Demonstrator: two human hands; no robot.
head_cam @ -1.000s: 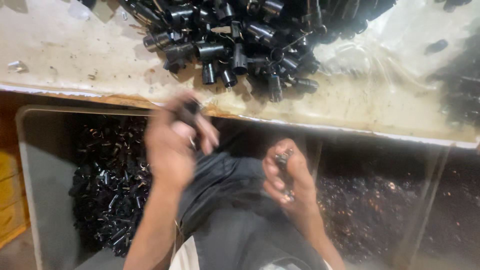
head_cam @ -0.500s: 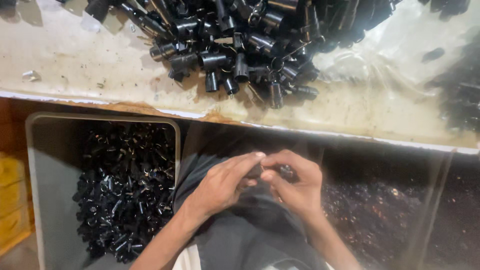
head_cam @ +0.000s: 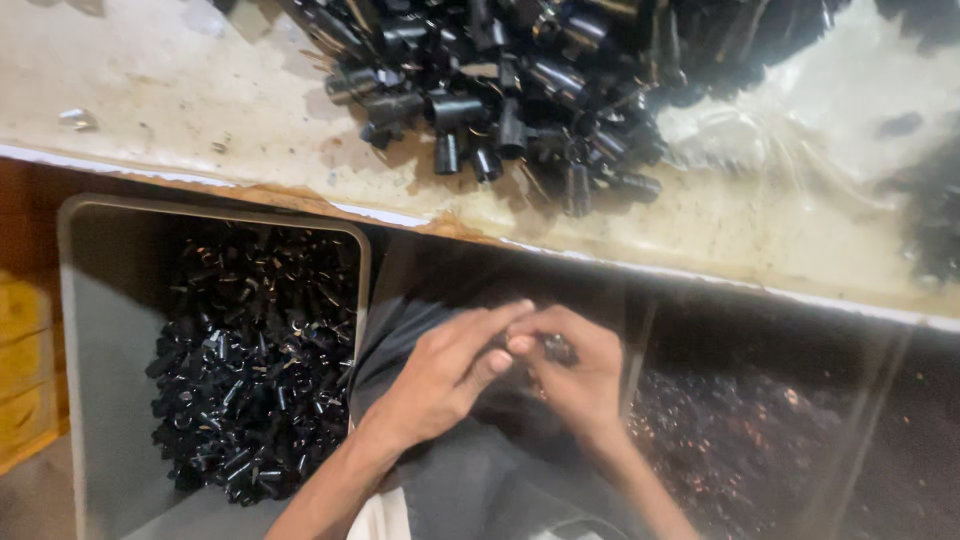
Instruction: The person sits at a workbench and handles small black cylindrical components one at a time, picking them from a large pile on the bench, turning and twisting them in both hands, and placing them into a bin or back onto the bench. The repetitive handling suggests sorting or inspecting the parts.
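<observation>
Left hand (head_cam: 440, 375): fingers stretched and pressed together, tips meeting the right hand's fingertips; whether they pinch anything I cannot tell.
Right hand (head_cam: 580, 375): fingers curled and grasping a small dark part (head_cam: 558, 349), which sits just behind the left fingertips, over the lap.
Part: short, black, glossy, seemingly a stubby cylinder (too small to say more).
Doing it well: judging from the grip, keep the part steady between thumb and forefinger, let the other hand work at the exposed end, and hold both hands close above the lap so a slip does not drop it out of reach.
Pile (head_cam: 520, 90): well beyond the fingertips on the bench (head_cam: 200, 110), a heap of like black tubular pieces, shiny, with collars and open ends, lying every way.
Bench: pale, stained, rough-looking, with a worn edge.
Bin (head_cam: 100, 330): left of the left wrist, grey with rounded corners, smooth walls, holding many small black pieces.
Tray (head_cam: 780, 440): right of the right hand, dim, filled with fine dark bits that glint reddish.
Cloth (head_cam: 480, 480): dark grey, soft, under both wrists.
</observation>
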